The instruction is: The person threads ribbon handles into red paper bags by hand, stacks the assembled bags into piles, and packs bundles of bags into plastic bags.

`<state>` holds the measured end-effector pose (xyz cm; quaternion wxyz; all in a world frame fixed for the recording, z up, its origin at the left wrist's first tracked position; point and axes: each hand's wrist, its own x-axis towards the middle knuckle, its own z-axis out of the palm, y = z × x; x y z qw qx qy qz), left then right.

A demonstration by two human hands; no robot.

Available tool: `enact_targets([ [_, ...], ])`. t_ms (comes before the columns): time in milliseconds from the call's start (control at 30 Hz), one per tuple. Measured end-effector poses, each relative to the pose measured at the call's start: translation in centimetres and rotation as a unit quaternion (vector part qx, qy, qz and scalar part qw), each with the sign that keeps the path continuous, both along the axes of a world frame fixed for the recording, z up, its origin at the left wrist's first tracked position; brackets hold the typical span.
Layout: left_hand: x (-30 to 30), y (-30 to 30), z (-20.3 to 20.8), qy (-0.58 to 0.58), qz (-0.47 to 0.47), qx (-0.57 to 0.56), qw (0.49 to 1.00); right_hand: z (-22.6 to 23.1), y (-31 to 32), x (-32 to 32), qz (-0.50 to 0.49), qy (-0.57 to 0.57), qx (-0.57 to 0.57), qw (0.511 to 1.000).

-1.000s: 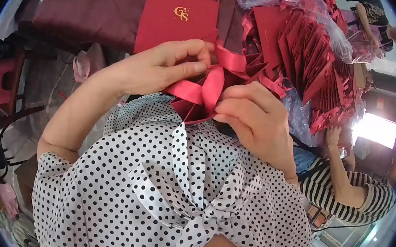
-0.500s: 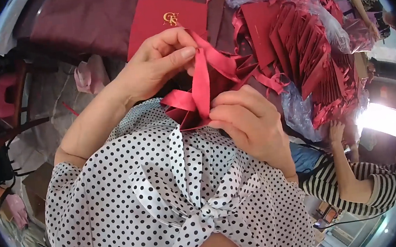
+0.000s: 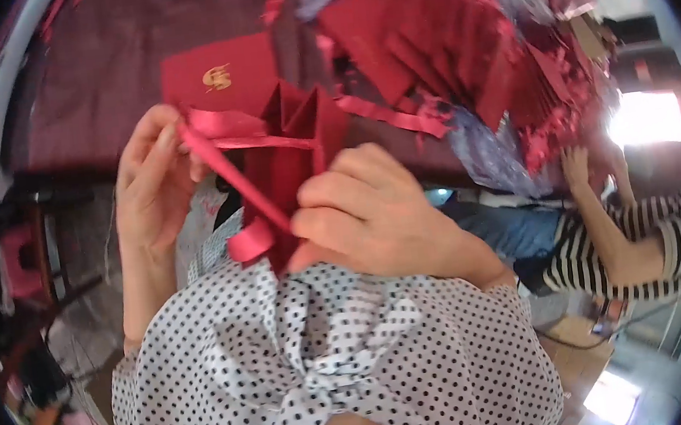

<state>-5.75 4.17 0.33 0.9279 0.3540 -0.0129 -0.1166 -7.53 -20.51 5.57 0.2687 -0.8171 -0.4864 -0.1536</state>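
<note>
Tally-keeper: Head view. First entry, left?

Me: My left hand (image 3: 149, 187): thumb and fingers drawn together in a pinch, holding one end of a pinkish-red ribbon (image 3: 233, 174). The strip runs slantwise to my right hand (image 3: 369, 209).

Tally-keeper: And that one?

Me: Fingers curled in, closed on the near side of a red paper bag (image 3: 286, 168), where the strip meets it. Which fingertip presses ribbon and which paper, I cannot tell.

Tally-keeper: Position of the bag?

Me: Between my two hands, against the left side of my right hand, in front of my dotted blouse (image 3: 207, 367). Pleated side panels face away from me. A wider ribbon band crosses beside my left fingertips; a short loop hangs left of my right thumb.

Tally-keeper: Beyond the hands?

Me: One flat red piece (image 3: 185, 73) with gold emblem, past my left fingertips, on the maroon-covered surface (image 3: 88, 98). One heap of red folded bags (image 3: 431, 49), blurred, beyond my right hand. One loose ribbon length (image 3: 388, 116), between that hand and the heap. Clear plastic (image 3: 492, 155), right of the hand. Farther right, a co-worker's hand (image 3: 576, 167) near the heap, and a striped sleeve (image 3: 679, 235).
</note>
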Motion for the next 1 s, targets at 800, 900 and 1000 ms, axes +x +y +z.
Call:
enact_targets([
  [800, -0.9, -5.2, -1.1, -0.184, -0.035, 0.347, 0.919, -3.2, -2.5, 1.7, -0.301, -0.056, 0.222, 0.926],
  [900, -0.9, -6.0, -0.5, -0.175, -0.027, 0.358, 0.917, -4.3, -4.1, 2.6, -0.273, 0.134, 0.232, 0.924],
  [1000, -0.1, -7.8, -0.8, -0.264, -0.018, 0.206, 0.942, -3.7, -5.6, 2.4, -0.361, 0.115, 0.259, 0.888],
])
